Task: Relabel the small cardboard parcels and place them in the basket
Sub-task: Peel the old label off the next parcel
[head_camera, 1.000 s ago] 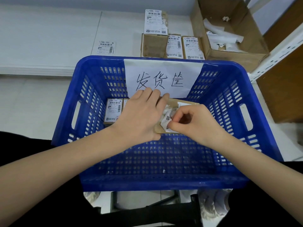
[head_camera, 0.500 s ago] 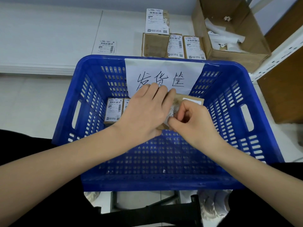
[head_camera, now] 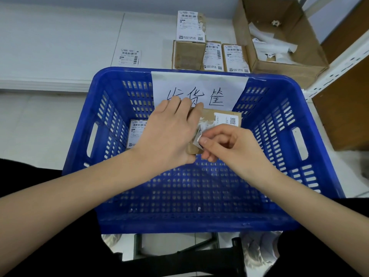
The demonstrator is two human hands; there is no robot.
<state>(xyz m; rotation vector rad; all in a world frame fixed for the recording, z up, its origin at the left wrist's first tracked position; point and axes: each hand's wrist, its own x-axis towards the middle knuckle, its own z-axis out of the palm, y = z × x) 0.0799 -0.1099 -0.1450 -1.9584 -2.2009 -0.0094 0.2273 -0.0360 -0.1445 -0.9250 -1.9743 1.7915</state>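
Observation:
Over the blue basket (head_camera: 111,108) I hold a small cardboard parcel (head_camera: 209,115). My left hand (head_camera: 169,132) grips its left side, fingers over the top edge and thumb under the near edge. My right hand (head_camera: 225,144) pinches a torn strip of the old white label (head_camera: 196,139) between thumb and forefinger. A remnant of that label with a QR code (head_camera: 232,120) still sticks to the parcel's right part. A labelled parcel (head_camera: 136,132) lies in the basket at the left, partly hidden by my left hand.
A handwritten paper sign (head_camera: 199,90) hangs on the basket's far wall. Behind the basket stand three labelled parcels (head_camera: 211,54) and one loose label (head_camera: 129,56) lies on the white surface. An open cardboard box (head_camera: 311,62) with paper scraps sits at the back right beside a shelf upright (head_camera: 339,60).
My right hand has drawn the torn label strip back toward me, baring more cardboard and the QR remnant. My left hand stays on the parcel.

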